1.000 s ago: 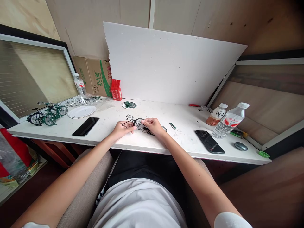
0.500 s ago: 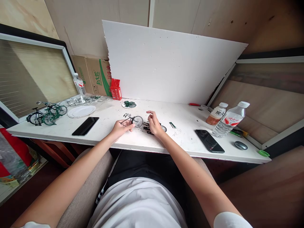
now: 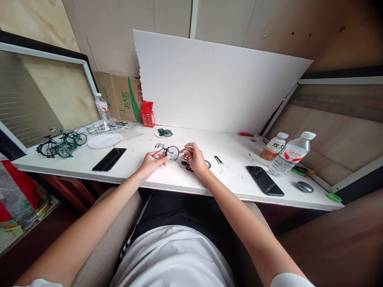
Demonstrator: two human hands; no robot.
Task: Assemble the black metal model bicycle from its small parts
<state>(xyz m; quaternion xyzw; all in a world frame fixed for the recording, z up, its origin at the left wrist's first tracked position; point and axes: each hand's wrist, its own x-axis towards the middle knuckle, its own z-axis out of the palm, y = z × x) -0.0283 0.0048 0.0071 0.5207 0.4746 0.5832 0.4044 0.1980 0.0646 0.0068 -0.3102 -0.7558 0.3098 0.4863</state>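
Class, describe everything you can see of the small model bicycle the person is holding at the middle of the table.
The model bicycle is tiny and dark, apparently of thin metal wire, with a spoked, silvery wheel at its right end and handlebars sticking up at the left. It looks unfinished: only one wheel shows. It sits low over the white table, near the front edge. The left hand pinches its frame; the right hand is just right of the wheel, contact unclear.

I can't tell what the right hand pinches, too small; loose parts sit half hidden behind it; both elbows run off the bottom edge.
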